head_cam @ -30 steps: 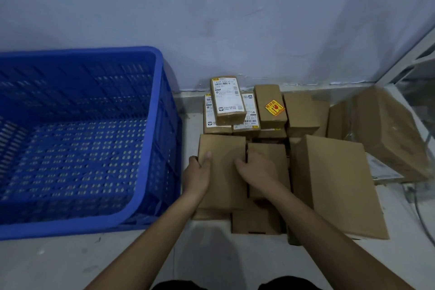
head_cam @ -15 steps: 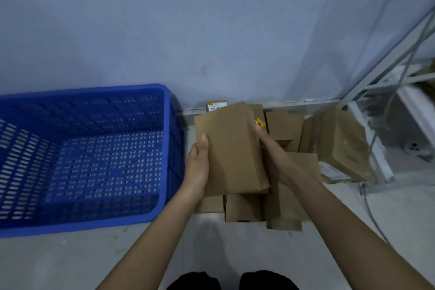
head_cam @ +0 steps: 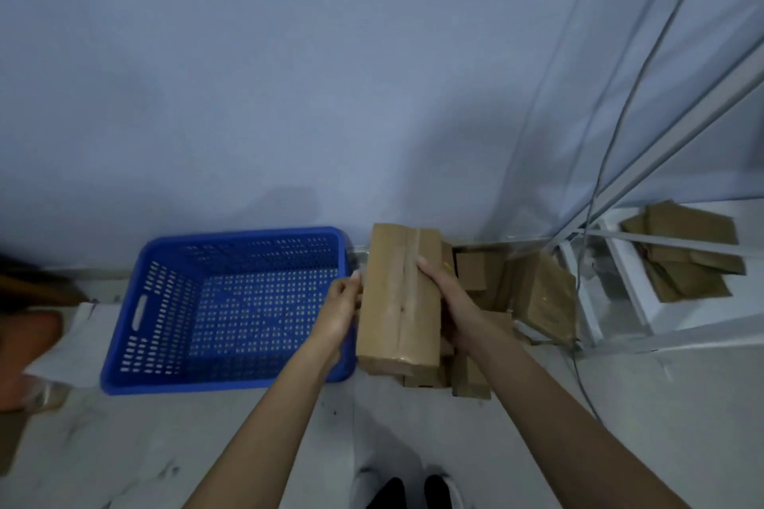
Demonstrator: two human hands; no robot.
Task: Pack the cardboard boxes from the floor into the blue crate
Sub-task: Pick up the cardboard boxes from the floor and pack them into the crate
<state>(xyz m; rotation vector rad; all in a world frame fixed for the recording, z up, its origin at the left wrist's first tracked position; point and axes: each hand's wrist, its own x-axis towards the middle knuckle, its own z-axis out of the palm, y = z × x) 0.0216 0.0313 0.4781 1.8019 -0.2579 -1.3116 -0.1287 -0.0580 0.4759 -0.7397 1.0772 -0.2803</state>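
I hold a long taped cardboard box [head_cam: 392,302] lifted above the pile, tilted with its taped face towards me. My left hand [head_cam: 341,308] grips its left edge and my right hand [head_cam: 444,289] grips its right side with fingers over the top face. The blue crate [head_cam: 231,380] stands on the floor just left of the box, its perforated bottom bare. More cardboard boxes [head_cam: 537,293] lie on the floor behind and right of the held one, partly hidden by it.
The wall runs behind the crate and the pile. A white metal rack [head_cam: 632,293] with flattened cardboard [head_cam: 682,252] and hanging cables [head_cam: 612,145] stands at the right. Blurred brown and white objects [head_cam: 37,343] sit left of the crate. My shoes [head_cam: 409,492] show at the bottom.
Both hands lifted the box off the pile and raised it while my view pulled back and up. The box has turned so its taped face shows.
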